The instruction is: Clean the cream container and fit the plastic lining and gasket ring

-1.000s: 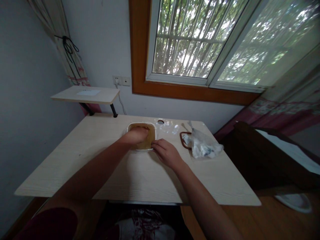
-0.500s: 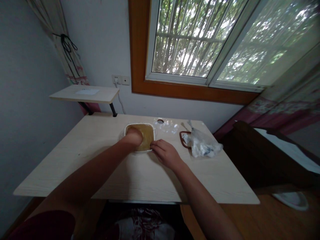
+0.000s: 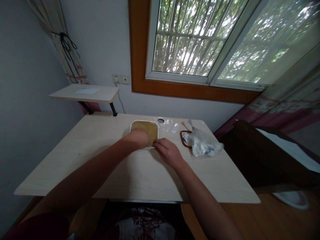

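Observation:
A white-rimmed, rounded-square tub (image 3: 158, 128) with a smooth tan inside or filling sits toward the back of the pale wooden table (image 3: 155, 176). My left hand (image 3: 140, 138) reaches over its near left part and down into it. The fingers of that hand are hidden under the hand itself, so I cannot see what they hold. At the tub's near right corner, my right hand (image 3: 168, 151) is closed on the rim, fingertips pinching the edge.
A clear plastic bag (image 3: 206, 143) with unclear contents lies at the right beside a brown loop-shaped handle (image 3: 183, 140). A raised shelf (image 3: 100, 94) stands at the back left with a paper (image 3: 87, 91) on it. The table has a cable hole (image 3: 160, 121) near its back edge.
The tub has shifted slightly right and away from me, with my right hand following on its rim. My left hand has moved right and now covers more of the tub's near side.

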### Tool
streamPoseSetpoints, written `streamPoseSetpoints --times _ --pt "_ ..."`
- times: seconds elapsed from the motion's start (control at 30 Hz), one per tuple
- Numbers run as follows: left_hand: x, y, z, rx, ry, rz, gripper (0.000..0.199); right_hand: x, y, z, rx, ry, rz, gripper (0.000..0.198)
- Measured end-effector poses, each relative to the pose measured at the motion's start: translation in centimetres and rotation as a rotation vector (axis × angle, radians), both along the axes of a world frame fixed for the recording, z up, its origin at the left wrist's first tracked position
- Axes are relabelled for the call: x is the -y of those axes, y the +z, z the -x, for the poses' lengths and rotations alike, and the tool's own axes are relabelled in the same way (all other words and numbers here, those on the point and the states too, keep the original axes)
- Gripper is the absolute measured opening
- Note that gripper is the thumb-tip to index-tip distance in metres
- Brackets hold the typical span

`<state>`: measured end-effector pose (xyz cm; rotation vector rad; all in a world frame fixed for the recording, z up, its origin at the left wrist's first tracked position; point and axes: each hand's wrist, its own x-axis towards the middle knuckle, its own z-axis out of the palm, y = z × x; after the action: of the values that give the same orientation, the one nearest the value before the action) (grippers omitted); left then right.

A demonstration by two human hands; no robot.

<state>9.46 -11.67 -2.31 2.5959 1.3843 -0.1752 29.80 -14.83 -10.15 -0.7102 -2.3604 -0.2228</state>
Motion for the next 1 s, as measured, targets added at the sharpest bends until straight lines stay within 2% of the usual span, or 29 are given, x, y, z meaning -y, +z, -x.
streamPoseSetpoints --times 0.13,0.27,0.43,0.5,0.6,0.67,0.77,0.83,0.9,1.0 --pt "1.1 0.7 0.0 -0.106 -0.062 -0.005 0.054 0.0 -0.1 -0.3 0.005 -0.042 -0.038 0.024" --pt "1.9 0.5 0.2 -0.146 -0.066 0.003 0.06 0.0 -0.2 -0.5 0.014 -0.042 -0.04 0.026" --pt "3.2 -0.6 0.8 -0.078 -0.132 -0.146 0.063 0.0 -0.1 -0.7 -0.002 -0.055 -0.031 0.025" --pt "3.6 -1.0 1.4 -0.035 -0.178 -0.232 0.06 0.0 -0.1 -0.9 0.0 -0.062 -0.024 0.024" --pt "3.9 -1.1 2.7 0.081 -0.265 -0.368 0.045 -0.1 -0.2 -1.1 0.0 -0.083 -0.024 0.023" --pt "3.9 -0.9 3.7 0.198 -0.256 -0.471 0.036 -0.2 -0.4 -1.1 0.006 -0.096 -0.024 0.022" --pt "3.3 -0.9 5.2 0.463 -0.076 -0.664 0.025 -0.3 -0.6 -1.1 0.018 -0.098 -0.023 0.022" --pt "2.6 -1.3 5.9 0.66 0.134 -0.732 0.018 -0.2 -0.7 -1.0 0.018 -0.091 -0.017 0.021" --pt "1.9 -1.8 6.3 0.802 0.345 -0.679 0.023 -0.2 -0.8 -1.0 0.015 -0.091 -0.005 0.021" --pt "1.1 -2.7 6.4 0.874 0.531 -0.446 0.031 -0.1 -1.1 -0.9 0.015 -0.094 0.018 0.021"
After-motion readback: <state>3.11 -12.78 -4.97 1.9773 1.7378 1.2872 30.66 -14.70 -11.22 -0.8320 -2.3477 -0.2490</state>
